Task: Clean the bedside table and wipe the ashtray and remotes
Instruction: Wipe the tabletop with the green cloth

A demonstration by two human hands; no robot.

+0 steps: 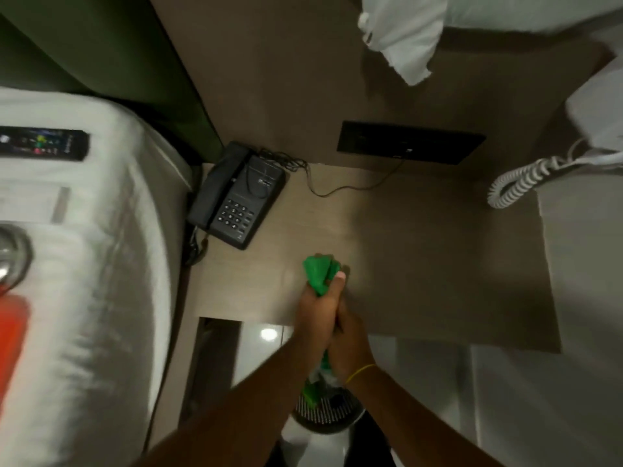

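While both hands meet over the near edge of the counter, the scene runs like this, largest thing first:

Bed [84,264]: white bedding fills the left side; the remote and a shiny rounded thing lie on it, off the counter.

Counter [421,264]: pale wood-grain top, bare apart from the phone at its far-left corner. A hard flat surface that should take firm wiping.

Phone [236,197]: dark corded set with its handset in the cradle and a thin cable running to the wall panel. Probably light, so it may slide if the cloth pushes it.

Remote [43,144]: dark, flat and rigid, lying on the bed well apart from the hands. Best gripped by its long edges, I judge; the buttons are blurred.

Left hand [315,306]: clenched around the bunched cloth, whose top sticks out above the fist.

Right hand [352,345]: pressed against the left and closed over the cloth's lower part.

Green cloth [320,273]: soft, limp and light. It hangs down between the wrists towards a bin below.

Ashtray: possibly the shiny rounded object [10,257] at the left edge, though it is cut off and blurred. If glass, it would be heavy, slippery and breakable, so take it by the rim.

Hidden: the fingers under the cloth, the bin's contents and the counter's front face.
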